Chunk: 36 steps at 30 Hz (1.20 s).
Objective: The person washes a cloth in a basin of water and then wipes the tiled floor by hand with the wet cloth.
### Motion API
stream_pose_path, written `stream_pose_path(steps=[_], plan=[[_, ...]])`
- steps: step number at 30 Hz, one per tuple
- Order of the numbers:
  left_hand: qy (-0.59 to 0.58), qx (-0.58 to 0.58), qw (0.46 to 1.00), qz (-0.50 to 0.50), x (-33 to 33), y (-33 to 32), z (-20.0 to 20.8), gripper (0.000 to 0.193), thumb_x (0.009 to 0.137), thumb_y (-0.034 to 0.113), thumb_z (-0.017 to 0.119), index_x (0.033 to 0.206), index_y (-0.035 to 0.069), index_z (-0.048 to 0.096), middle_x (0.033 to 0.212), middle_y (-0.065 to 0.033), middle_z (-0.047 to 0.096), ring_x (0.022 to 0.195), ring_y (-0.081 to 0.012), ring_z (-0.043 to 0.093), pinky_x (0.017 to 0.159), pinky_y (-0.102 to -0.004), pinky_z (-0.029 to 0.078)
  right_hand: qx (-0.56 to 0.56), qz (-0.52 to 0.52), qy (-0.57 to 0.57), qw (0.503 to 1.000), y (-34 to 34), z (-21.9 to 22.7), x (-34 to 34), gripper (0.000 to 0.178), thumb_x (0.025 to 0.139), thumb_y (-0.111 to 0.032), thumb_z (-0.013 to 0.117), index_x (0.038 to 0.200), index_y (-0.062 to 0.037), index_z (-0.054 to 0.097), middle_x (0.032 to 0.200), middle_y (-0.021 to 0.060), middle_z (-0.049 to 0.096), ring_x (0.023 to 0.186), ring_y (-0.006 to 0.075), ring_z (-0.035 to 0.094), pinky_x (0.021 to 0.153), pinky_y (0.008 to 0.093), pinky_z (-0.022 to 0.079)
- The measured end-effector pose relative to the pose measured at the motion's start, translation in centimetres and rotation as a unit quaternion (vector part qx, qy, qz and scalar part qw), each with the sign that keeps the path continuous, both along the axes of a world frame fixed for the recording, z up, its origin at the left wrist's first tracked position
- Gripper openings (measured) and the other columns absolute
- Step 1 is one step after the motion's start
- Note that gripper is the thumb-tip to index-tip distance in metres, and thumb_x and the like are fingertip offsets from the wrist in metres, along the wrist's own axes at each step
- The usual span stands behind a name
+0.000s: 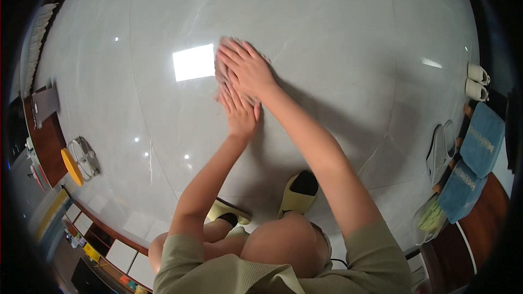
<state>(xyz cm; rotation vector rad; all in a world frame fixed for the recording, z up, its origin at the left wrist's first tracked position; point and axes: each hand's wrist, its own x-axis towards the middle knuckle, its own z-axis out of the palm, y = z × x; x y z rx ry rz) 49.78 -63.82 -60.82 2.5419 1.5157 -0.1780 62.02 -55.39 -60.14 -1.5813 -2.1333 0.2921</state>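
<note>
Left hand [239, 113] and right hand [249, 73] flat on a cloth [221, 72], each grip apart (fingers laid out straight), grey floor [327, 32] beneath, yellowish slippers [297, 201] nearer the body

cloth [222, 73]: pinkish-grey | floor [327, 22]: grey, white-veined | slippers [296, 202]: yellow-green | shirt [226, 273]: sage

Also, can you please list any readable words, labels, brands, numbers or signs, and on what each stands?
No text is readable.
Upper blue cover: pale marks like lettering, too small and blurred.
Lower blue cover: the same.
Cloth under the left hand and right hand: no lettering on the visible part.
</note>
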Motion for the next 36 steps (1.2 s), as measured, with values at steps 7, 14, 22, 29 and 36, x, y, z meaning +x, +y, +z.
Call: stream_pose_path(steps=[7,14,22,29,36], plan=[[-0.033,0.024,0.997,-0.07,7.6,4.2,0.3,0.072,0.093,0.038,0.036,0.133,-0.019,0.02,0.141,-0.037,0.016,0.133,-0.0512,0.012,0.109,-0.0554,0.01,-0.02,-0.091,-0.09,0.992,2.2,-1.3,8.5,0.048,0.09,-0.028,0.041,0.135,-0.0123,0.042,0.142,0.0004,0.038,0.134,0.0182,0.027,0.112,0.0387,0.016],[0.021,-0.064,0.976,-0.208,14.8,-6.2,1.1,0.071,0.092,0.042,0.035,0.136,-0.013,0.025,0.144,-0.0285,0.021,0.135,-0.047,0.012,0.111,-0.0525,0.009,-0.129,-0.301,-0.081,0.941,-12.0,-0.2,15.6,0.057,0.089,-0.024,0.043,0.141,-0.0056,0.03,0.147,0.0087,0.029,0.137,0.0242,0.023,0.113,0.0404,0.015],[-0.022,-0.126,0.952,-0.277,13.5,-12.4,1.6,0.071,0.091,0.041,0.039,0.136,-0.012,0.025,0.145,-0.0251,0.023,0.136,-0.0427,0.015,0.112,-0.0506,0.009,-0.193,-0.348,-0.096,0.913,-20.2,0.4,15.1,0.058,0.088,-0.024,0.043,0.141,-0.0029,0.029,0.147,0.0107,0.028,0.138,0.0256,0.021,0.113,0.0413,0.013],[-0.002,-0.035,0.992,-0.122,12.2,-5.2,0.3,0.071,0.092,0.039,0.038,0.136,-0.014,0.021,0.144,-0.0313,0.018,0.135,-0.0479,0.011,0.111,-0.053,0.008,-0.072,-0.211,-0.032,0.974,-8.3,-0.2,13.3,0.052,0.088,-0.028,0.043,0.135,-0.0052,0.041,0.143,0.0065,0.036,0.136,0.0232,0.024,0.112,0.0423,0.014],[-0.066,0.04,0.989,-0.129,19.2,7.9,-0.3,0.07,0.092,0.035,0.036,0.138,-0.013,0.015,0.145,-0.0315,0.011,0.134,-0.0497,0.009,0.11,-0.0528,0.009,0.006,-0.285,-0.032,0.958,2.6,-2.0,21.1,0.05,0.088,-0.03,0.044,0.134,-0.0104,0.043,0.142,0.0036,0.038,0.134,0.0215,0.028,0.111,0.0427,0.016]])
